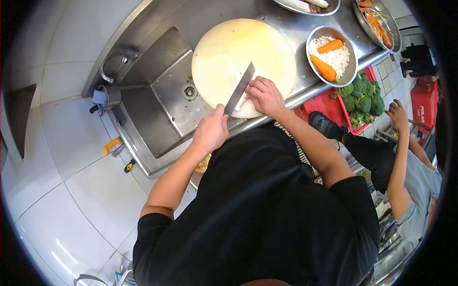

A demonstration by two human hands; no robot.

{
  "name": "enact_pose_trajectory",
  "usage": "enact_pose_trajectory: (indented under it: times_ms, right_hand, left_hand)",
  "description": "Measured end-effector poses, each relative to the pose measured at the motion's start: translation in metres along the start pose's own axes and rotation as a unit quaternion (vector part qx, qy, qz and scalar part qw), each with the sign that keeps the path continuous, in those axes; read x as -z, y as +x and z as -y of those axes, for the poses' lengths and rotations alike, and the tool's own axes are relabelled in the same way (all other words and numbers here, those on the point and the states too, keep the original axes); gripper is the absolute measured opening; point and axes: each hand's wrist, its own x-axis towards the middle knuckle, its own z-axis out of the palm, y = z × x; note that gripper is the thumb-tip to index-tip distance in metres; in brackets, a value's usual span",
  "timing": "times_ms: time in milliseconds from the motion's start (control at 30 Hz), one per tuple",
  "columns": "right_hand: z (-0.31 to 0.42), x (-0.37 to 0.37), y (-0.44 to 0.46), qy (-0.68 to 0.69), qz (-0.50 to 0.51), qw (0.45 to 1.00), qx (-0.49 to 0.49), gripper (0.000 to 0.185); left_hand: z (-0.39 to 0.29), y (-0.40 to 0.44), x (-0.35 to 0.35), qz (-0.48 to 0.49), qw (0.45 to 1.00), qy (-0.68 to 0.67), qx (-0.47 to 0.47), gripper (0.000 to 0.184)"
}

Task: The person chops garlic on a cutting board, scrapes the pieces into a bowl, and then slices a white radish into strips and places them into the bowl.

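My left hand (211, 128) is wrapped round the handle of a cleaver (240, 89), whose broad blade points away from me over a round cutting board (248, 43). Close to the right side of the blade, my right hand (266, 97) has its fingers curled down on a white piece of food (240, 102), perhaps a vegetable. The blade and fingers hide much of that piece, so its kind is unclear. The board lies partly over a steel sink.
Left of the board is the sink (157, 114) with a faucet (112, 66). A bowl (355, 59) holds carrots and chopped white bits. Broccoli (362, 97) fills a red crate (334, 105). Another person (410, 190) is at the right. A yellow-handled tool (112, 145) hangs beside the sink.
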Motion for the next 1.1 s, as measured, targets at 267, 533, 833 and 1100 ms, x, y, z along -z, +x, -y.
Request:
enact_pose_trajectory:
  times_ms: [267,533,833,1100]
  right_hand:
    - [0.000,0.002,0.002,-0.008,-0.004,1.000,0.003,0.025]
    - [-0.001,0.001,0.000,-0.004,0.014,1.000,0.001,0.025]
    - [-0.004,0.000,0.000,-0.001,0.012,1.000,-0.005,0.025]
    - [-0.005,0.001,0.001,0.015,0.012,1.000,-0.018,0.024]
  left_hand:
    - [-0.001,-0.014,-0.006,-0.028,1.000,-0.011,0.005,0.018]
    - [-0.005,-0.009,-0.005,-0.005,1.000,0.001,0.017,0.018]
    - [-0.007,-0.004,-0.001,0.018,1.000,-0.006,0.024,0.019]
    - [-0.011,0.013,0.006,0.045,0.999,-0.008,0.013,0.021]
